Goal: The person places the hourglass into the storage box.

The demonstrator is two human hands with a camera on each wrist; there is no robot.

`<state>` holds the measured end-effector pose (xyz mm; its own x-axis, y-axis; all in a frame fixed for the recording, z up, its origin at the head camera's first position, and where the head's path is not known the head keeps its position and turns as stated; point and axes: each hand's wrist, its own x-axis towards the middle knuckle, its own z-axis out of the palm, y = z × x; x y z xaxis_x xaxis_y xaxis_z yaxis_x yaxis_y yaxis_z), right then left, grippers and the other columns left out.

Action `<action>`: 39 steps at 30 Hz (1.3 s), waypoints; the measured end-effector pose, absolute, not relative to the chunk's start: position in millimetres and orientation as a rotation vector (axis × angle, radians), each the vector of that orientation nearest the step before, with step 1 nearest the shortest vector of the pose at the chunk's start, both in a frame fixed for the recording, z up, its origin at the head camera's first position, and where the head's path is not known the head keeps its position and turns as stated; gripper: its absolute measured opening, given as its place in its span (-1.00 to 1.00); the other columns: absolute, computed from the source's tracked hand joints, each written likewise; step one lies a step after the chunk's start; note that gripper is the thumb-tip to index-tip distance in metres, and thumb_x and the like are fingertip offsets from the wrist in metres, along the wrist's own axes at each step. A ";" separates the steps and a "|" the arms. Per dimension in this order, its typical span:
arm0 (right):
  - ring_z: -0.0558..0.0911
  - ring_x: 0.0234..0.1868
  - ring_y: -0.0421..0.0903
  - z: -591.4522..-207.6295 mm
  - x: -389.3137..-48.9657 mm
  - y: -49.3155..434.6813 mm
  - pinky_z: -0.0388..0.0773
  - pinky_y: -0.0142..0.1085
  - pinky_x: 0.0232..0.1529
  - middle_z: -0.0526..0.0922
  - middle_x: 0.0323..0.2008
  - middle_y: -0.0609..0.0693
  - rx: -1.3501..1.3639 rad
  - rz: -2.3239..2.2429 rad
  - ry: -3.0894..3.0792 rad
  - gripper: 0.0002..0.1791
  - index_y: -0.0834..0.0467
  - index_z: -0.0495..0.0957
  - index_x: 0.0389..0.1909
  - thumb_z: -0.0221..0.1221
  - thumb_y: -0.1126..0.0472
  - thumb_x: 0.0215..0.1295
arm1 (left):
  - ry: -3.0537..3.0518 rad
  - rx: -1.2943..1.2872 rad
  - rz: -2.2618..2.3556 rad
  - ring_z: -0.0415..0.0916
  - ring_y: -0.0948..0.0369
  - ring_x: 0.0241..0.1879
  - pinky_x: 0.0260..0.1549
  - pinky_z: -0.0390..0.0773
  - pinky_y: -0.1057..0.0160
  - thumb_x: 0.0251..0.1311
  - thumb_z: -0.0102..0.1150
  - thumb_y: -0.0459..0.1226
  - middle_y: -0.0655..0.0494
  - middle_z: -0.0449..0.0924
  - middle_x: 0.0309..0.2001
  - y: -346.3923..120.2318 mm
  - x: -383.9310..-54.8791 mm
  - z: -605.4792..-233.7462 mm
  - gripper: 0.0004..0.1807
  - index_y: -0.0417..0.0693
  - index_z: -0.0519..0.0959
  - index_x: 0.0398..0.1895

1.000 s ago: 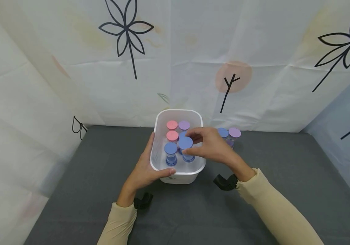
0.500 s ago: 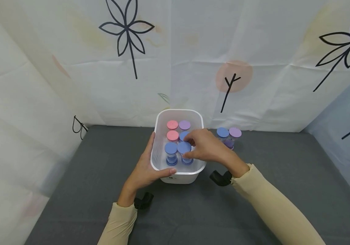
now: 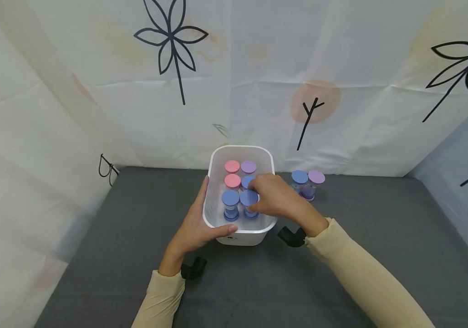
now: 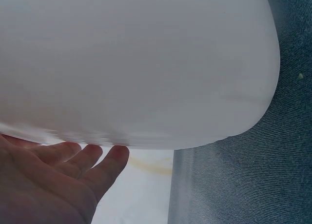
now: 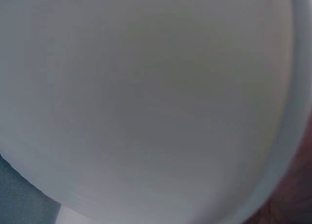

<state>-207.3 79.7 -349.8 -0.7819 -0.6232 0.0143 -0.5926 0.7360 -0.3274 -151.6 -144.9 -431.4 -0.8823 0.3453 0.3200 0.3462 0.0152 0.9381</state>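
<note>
A white plastic bin (image 3: 247, 239) stands on the table with several sand timers inside, capped in pink, purple and blue. My left hand (image 3: 195, 230) steadies its near left corner, thumb along the front rim and fingers spread along the left side. In the left wrist view, fingertips (image 4: 118, 153) touch the outer wall. Inside the bin, my right hand (image 3: 277, 197) holds a blue sand timer (image 3: 249, 197) by its top, thumb at the near side. A second blue sand timer (image 3: 231, 198) stands just left of it. The right wrist view shows mostly the bin's wall (image 5: 146, 107).
Behind the right hand, outside the bin, stand another blue sand timer (image 3: 299, 176) and a purple sand timer (image 3: 316, 177). Dark grey cloth covers the table (image 3: 365, 246). A patterned white curtain (image 3: 258, 118) closes off the back and sides.
My right hand has lowered slightly with the blue sand timer, which now stands level beside the other front blue one. My left hand has stayed on the bin.
</note>
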 end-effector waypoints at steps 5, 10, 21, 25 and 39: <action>0.47 -0.43 -0.11 -352.9 -207.1 78.7 0.41 -0.26 -0.38 0.55 -0.52 -0.10 -1.015 -0.459 2.862 -0.70 0.20 0.73 -0.30 0.55 0.15 -0.02 | -2.236 -0.764 -2.063 0.38 -0.19 0.25 0.05 0.46 -0.39 -0.08 0.60 -0.38 -0.09 0.17 0.48 -144.4 -151.8 -431.2 0.41 0.24 -0.27 0.66; 0.49 -0.40 -0.10 -355.7 -205.2 76.8 0.45 -0.24 -0.35 0.56 -0.48 -0.07 -0.995 -0.423 2.889 -0.67 0.20 0.71 -0.29 0.56 0.12 -0.01 | -2.232 -0.769 -2.063 0.38 -0.20 0.25 0.05 0.45 -0.39 -0.09 0.60 -0.39 -0.13 0.17 0.48 -144.8 -152.3 -432.2 0.41 0.16 -0.27 0.66; 0.61 -0.23 -0.02 -359.7 -199.2 75.4 0.58 -0.15 -0.15 0.66 -0.25 0.06 -0.951 -0.450 2.921 -0.51 0.26 0.70 -0.07 0.57 0.13 -0.02 | -2.214 -0.771 -2.094 0.37 -0.25 0.24 0.02 0.47 -0.40 -0.08 0.60 -0.37 -0.21 0.13 0.47 -144.1 -152.1 -434.0 0.40 0.16 -0.27 0.66; 0.63 -0.18 0.00 -359.9 -195.6 76.8 0.60 -0.12 -0.11 0.66 -0.20 0.08 -0.935 -0.502 2.920 -0.47 0.27 0.68 -0.02 0.57 0.15 -0.01 | -2.212 -0.771 -2.098 0.36 -0.25 0.24 0.01 0.47 -0.40 -0.08 0.60 -0.37 -0.21 0.12 0.48 -143.7 -152.1 -434.4 0.41 0.18 -0.27 0.66; 0.66 -0.08 0.01 -345.3 -179.8 100.6 0.61 -0.06 -0.03 0.69 -0.07 0.09 -0.951 -0.922 2.953 -0.45 0.27 0.65 0.08 0.55 0.20 0.05 | -2.198 -0.784 -2.102 0.38 -0.25 0.25 0.02 0.46 -0.40 -0.09 0.61 -0.38 -0.24 0.14 0.46 -142.9 -152.2 -431.9 0.40 0.24 -0.24 0.66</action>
